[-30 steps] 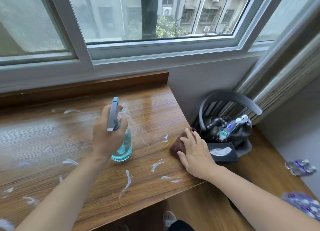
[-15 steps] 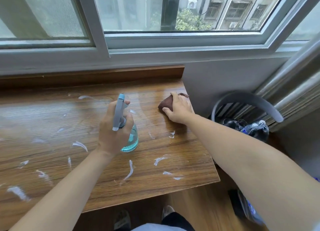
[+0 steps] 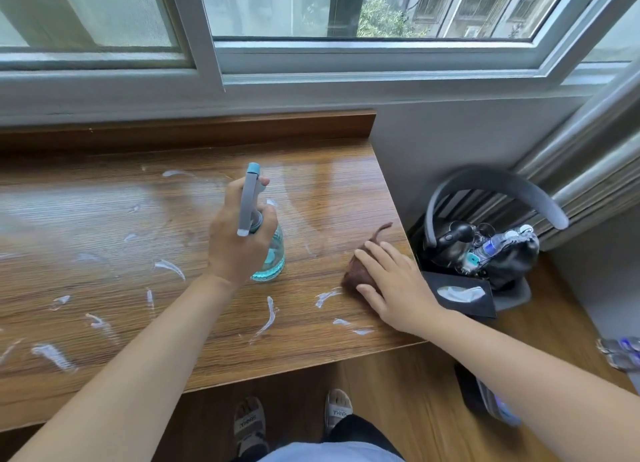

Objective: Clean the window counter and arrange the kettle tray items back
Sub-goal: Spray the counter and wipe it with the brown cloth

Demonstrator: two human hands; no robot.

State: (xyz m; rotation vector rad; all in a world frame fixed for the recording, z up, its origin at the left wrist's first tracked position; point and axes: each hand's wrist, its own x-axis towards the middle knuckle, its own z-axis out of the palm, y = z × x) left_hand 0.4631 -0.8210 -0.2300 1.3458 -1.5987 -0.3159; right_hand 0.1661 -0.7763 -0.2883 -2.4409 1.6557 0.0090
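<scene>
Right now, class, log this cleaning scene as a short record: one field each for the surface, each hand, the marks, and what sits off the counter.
surface: wooden counter under the window
left hand: grips a spray bottle standing upright on the counter
right hand: fingers flat, pressing a brown cloth near the counter's right edge
marks: white streaks scattered over the wood
off the counter: chair at right holding a black kettle, plastic bottle and tissue box

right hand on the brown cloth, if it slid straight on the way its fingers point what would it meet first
The right hand lies flat on the brown cloth, fingers pointing up-left across the counter. Ahead lies wet bare wood and faint white smears, then probably the raised back ledge; the spray bottle seems left of that line, though depth is unclear.
</scene>
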